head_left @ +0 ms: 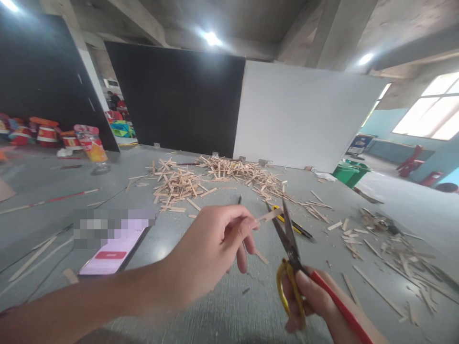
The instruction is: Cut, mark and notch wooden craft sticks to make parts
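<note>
My left hand (211, 248) pinches a thin wooden stick (268, 216) between thumb and forefinger, holding it out over the grey table (201, 310). My right hand (315, 301) grips scissors (289, 239) by their yellow and red handles. The blades are parted and the stick's free end lies between them.
A heap of cut wooden sticks (201, 179) lies at the far middle of the table, with more scraps (390, 248) at the right. A yellow and black utility knife (294, 224) lies behind the scissors. A phone (113, 248) lies at the left. A green bin (349, 173) stands beyond the table.
</note>
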Demonstrator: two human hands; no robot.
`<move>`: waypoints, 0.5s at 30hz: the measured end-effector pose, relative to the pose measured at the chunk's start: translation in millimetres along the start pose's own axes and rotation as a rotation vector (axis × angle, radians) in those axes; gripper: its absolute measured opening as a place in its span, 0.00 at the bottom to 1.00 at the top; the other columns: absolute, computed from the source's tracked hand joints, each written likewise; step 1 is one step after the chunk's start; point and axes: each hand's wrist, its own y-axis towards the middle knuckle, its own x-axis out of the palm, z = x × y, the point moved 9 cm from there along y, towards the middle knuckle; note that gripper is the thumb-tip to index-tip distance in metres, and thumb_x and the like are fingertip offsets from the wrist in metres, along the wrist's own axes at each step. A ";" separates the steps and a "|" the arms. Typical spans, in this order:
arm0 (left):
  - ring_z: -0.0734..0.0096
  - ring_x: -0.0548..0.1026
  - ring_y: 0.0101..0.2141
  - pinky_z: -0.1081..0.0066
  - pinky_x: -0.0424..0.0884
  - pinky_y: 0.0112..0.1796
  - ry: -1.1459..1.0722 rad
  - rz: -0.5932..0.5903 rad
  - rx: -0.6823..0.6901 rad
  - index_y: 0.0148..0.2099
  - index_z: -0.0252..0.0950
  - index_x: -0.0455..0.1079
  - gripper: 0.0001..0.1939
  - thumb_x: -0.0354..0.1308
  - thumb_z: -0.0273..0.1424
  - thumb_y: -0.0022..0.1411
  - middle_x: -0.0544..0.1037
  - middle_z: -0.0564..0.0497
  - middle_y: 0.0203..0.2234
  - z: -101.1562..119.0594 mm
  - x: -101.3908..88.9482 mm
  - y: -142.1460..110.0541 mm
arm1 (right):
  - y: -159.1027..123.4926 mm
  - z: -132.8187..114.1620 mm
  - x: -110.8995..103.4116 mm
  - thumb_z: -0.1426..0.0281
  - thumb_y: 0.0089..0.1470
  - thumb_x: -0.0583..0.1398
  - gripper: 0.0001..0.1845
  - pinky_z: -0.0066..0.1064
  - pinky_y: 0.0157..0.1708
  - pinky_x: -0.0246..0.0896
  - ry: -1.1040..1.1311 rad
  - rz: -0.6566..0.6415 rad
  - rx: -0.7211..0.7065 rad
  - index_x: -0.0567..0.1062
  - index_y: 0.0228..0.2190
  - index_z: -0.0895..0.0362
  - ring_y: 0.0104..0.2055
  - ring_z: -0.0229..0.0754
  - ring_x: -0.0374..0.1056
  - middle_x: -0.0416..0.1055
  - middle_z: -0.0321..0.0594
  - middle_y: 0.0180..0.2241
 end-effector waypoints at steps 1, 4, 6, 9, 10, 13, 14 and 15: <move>0.75 0.74 0.20 0.76 0.66 0.20 0.035 0.028 0.007 0.34 0.40 0.72 0.21 0.47 0.43 0.76 0.78 0.55 0.20 -1.5 -3.6 2.5 | 9.2 -5.2 -6.5 0.39 0.63 0.50 0.33 0.37 0.32 0.72 -0.075 0.006 -0.027 0.74 0.29 0.54 0.28 0.46 0.72 0.72 0.39 0.25; 0.74 0.78 0.23 0.75 0.68 0.23 0.117 0.077 0.061 0.37 0.39 0.73 0.18 0.46 0.38 0.76 0.81 0.53 0.27 -3.1 -13.3 12.7 | 41.6 -8.3 -28.7 0.44 0.64 0.52 0.29 0.34 0.25 0.67 -0.493 0.034 -0.067 0.67 0.24 0.52 0.26 0.46 0.72 0.73 0.40 0.25; 0.75 0.79 0.24 0.75 0.68 0.23 0.138 0.029 0.098 0.40 0.38 0.73 0.16 0.45 0.35 0.76 0.81 0.53 0.29 -4.2 -13.8 20.9 | 61.2 -3.5 -46.9 0.50 0.62 0.56 0.26 0.34 0.21 0.59 -0.893 0.100 -0.107 0.64 0.19 0.51 0.22 0.45 0.68 0.73 0.41 0.21; 0.74 0.80 0.26 0.76 0.67 0.22 0.163 -0.054 0.105 0.44 0.37 0.72 0.13 0.46 0.32 0.75 0.80 0.52 0.31 -10.6 -12.4 31.3 | 80.3 17.5 -70.4 0.57 0.52 0.65 0.24 0.35 0.19 0.54 -0.981 0.105 -0.098 0.62 0.14 0.50 0.20 0.49 0.69 0.73 0.46 0.19; 0.74 0.80 0.27 0.76 0.66 0.22 0.171 -0.075 0.105 0.45 0.37 0.73 0.13 0.46 0.31 0.74 0.80 0.52 0.32 -13.5 -11.4 33.9 | 83.1 21.5 -74.4 0.60 0.49 0.67 0.20 0.35 0.20 0.57 -0.975 0.086 -0.118 0.65 0.16 0.51 0.23 0.51 0.72 0.75 0.46 0.21; 0.72 0.79 0.29 0.75 0.67 0.24 0.200 -0.140 0.124 0.46 0.37 0.73 0.14 0.45 0.28 0.73 0.79 0.51 0.33 -22.9 -2.1 39.2 | 83.4 18.5 -78.2 0.59 0.49 0.65 0.12 0.39 0.27 0.66 -0.939 0.068 -0.177 0.74 0.22 0.52 0.30 0.56 0.76 0.79 0.48 0.28; 0.72 0.79 0.30 0.74 0.68 0.26 0.212 -0.163 0.137 0.46 0.37 0.74 0.14 0.45 0.28 0.73 0.79 0.51 0.33 -26.0 3.2 40.1 | 81.3 12.2 -76.7 0.58 0.53 0.62 0.13 0.43 0.31 0.68 -0.923 0.088 -0.198 0.77 0.26 0.53 0.34 0.58 0.77 0.80 0.51 0.31; 0.71 0.78 0.30 0.73 0.69 0.28 0.226 -0.185 0.154 0.46 0.37 0.74 0.15 0.45 0.27 0.73 0.80 0.51 0.32 -28.6 9.6 40.5 | 78.3 3.8 -73.1 0.57 0.57 0.58 0.16 0.46 0.36 0.70 -0.904 0.115 -0.223 0.79 0.32 0.55 0.40 0.60 0.78 0.81 0.53 0.37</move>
